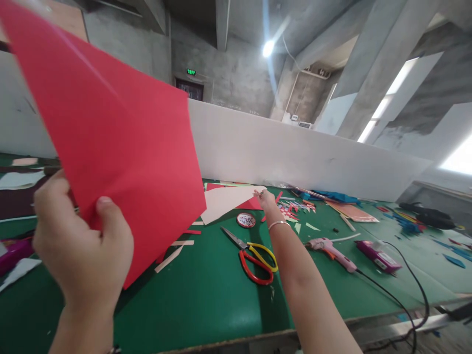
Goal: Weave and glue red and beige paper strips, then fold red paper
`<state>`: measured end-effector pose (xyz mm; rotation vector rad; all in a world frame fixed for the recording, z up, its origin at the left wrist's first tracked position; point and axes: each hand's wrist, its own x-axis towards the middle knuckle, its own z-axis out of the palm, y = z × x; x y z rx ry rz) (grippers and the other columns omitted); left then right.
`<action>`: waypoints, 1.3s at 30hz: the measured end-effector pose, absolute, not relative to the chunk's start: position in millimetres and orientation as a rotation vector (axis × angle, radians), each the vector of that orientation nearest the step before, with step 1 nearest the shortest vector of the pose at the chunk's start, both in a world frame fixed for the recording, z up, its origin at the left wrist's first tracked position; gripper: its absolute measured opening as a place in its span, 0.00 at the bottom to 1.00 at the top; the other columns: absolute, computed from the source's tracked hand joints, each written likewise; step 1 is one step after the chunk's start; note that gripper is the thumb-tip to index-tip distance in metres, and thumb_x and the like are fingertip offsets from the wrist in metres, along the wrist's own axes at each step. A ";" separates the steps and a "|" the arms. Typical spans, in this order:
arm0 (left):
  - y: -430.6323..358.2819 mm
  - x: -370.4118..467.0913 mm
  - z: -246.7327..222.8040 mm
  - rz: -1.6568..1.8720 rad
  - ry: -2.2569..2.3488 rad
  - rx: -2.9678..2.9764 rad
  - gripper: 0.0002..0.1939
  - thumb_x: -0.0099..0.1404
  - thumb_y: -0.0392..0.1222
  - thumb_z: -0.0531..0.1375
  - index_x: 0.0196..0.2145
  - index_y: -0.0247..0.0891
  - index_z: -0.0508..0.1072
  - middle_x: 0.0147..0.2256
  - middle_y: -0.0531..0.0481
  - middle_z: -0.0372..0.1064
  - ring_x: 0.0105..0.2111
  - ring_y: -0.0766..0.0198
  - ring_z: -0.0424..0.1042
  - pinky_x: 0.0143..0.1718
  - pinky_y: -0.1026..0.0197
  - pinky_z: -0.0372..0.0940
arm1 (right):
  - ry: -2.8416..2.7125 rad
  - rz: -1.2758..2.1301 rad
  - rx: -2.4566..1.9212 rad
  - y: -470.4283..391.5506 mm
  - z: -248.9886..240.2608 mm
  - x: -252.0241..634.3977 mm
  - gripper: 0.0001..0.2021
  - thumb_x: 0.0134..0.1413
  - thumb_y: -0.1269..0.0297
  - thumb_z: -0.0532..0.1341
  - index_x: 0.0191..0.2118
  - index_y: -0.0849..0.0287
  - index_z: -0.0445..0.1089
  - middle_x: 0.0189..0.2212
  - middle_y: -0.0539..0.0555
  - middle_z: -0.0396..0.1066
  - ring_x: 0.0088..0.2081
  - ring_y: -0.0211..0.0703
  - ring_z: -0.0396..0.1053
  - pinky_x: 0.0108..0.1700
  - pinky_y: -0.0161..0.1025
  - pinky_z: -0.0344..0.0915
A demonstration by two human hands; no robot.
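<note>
Your left hand (84, 241) is clamped on a red sheet (143, 147), thumb flat on its face and the other fingers behind its edge. The sheet is smooth, matte and straight-edged, held up off the table (206, 309) at your left, and it bends softly near your thumb. Your right hand (267, 199), arm stretched forward, has its fingertips bunched at the narrow tip of a pale sheet (224, 201); whether they pinch it, you cannot tell from here (the hand is small and far off). A thin, round bracelet (279, 224) circles that wrist.

Between your arms, on the smooth green tabletop, lie scissors (245, 247) with pointed metal blades and looped handles, one red, one yellow. Just beyond their tips sits a round, speckled dish (246, 220). Slim paper strips (169, 259) lie by the red sheet's lower edge. Right of your forearm rest a pink plastic glue gun (334, 251) and a blocky purple box (378, 256). A plain white panel (276, 142) stands behind the table.
</note>
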<state>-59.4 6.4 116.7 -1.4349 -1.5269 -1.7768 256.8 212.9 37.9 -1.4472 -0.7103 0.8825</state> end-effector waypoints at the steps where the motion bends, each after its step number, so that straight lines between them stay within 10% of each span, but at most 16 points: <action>1: 1.6 -55.3 118.3 -1.741 -1.481 -1.454 0.30 0.54 0.34 0.49 0.56 0.32 0.57 0.51 0.42 0.62 0.50 0.47 0.63 0.49 0.46 0.59 | -0.756 0.878 -1.467 208.2 38.0 255.2 0.16 0.56 0.60 0.55 0.49 0.61 0.61 0.46 0.56 0.63 0.43 0.43 0.65 0.43 0.46 0.65; 8: -19.2 -22.5 110.8 -1.434 -0.998 -1.871 0.27 0.59 0.30 0.49 0.55 0.45 0.59 0.46 0.50 0.69 0.43 0.61 0.70 0.39 0.62 0.67 | -1.240 0.787 -1.608 134.3 39.7 244.0 0.12 0.56 0.64 0.54 0.45 0.62 0.65 0.39 0.54 0.68 0.36 0.38 0.68 0.38 0.39 0.66; 15: -10.0 2.8 57.4 -0.610 -1.257 -2.432 0.29 0.57 0.22 0.43 0.55 0.38 0.61 0.48 0.44 0.68 0.43 0.60 0.71 0.36 0.63 0.67 | -1.801 0.444 -1.726 20.0 4.5 219.2 0.12 0.37 0.69 0.64 0.35 0.58 0.71 0.34 0.53 0.69 0.39 0.44 0.65 0.42 0.38 0.59; 21: -11.4 3.7 10.0 -0.037 -1.401 -2.622 0.25 0.59 0.24 0.46 0.51 0.37 0.66 0.47 0.42 0.68 0.46 0.54 0.68 0.39 0.55 0.68 | -1.919 0.199 -1.853 -1.1 -12.5 206.4 0.12 0.49 0.75 0.52 0.37 0.60 0.69 0.39 0.59 0.66 0.43 0.46 0.62 0.44 0.38 0.56; 31: -6.8 -10.7 21.0 -0.309 -1.789 -2.575 0.18 0.65 0.41 0.44 0.40 0.37 0.72 0.40 0.42 0.73 0.41 0.53 0.71 0.35 0.58 0.64 | -1.999 0.079 -1.980 -8.4 -3.9 221.3 0.13 0.50 0.65 0.57 0.43 0.55 0.62 0.40 0.54 0.65 0.43 0.43 0.63 0.37 0.34 0.57; 39: -0.7 -25.8 26.0 -1.016 -2.025 -2.507 0.21 0.62 0.52 0.43 0.28 0.37 0.69 0.26 0.45 0.72 0.31 0.55 0.72 0.31 0.62 0.62 | -2.110 -0.083 -2.018 -19.6 2.8 218.8 0.13 0.55 0.76 0.49 0.44 0.59 0.62 0.41 0.59 0.64 0.43 0.43 0.63 0.41 0.36 0.58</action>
